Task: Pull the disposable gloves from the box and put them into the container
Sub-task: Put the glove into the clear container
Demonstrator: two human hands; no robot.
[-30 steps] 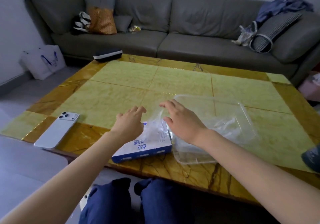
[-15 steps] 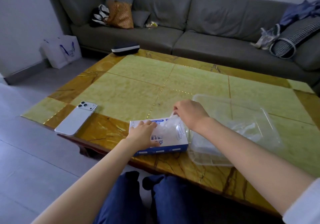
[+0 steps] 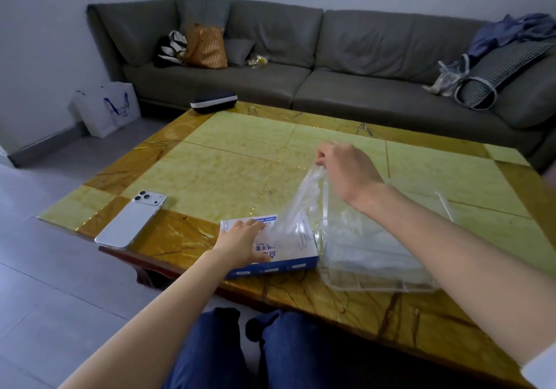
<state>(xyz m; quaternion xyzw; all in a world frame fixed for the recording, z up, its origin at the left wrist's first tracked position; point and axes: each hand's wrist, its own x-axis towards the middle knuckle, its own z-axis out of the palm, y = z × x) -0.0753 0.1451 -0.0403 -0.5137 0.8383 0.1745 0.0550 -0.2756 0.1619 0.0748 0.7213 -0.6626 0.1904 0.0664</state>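
Glove [image 3: 304, 202] pinched by right hand [image 3: 349, 169], half out | left hand [image 3: 240, 242] lay flat-fingered on box [image 3: 288, 256] | advice: draw straight up, then across into container [image 3: 391, 280].

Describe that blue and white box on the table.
The glove box is a flat white carton with blue sides and print, lying near the front edge of the table. The left hand presses flat on its top. A clear glove, pinched by the right hand, rises from its opening. The clear container sits beside it.
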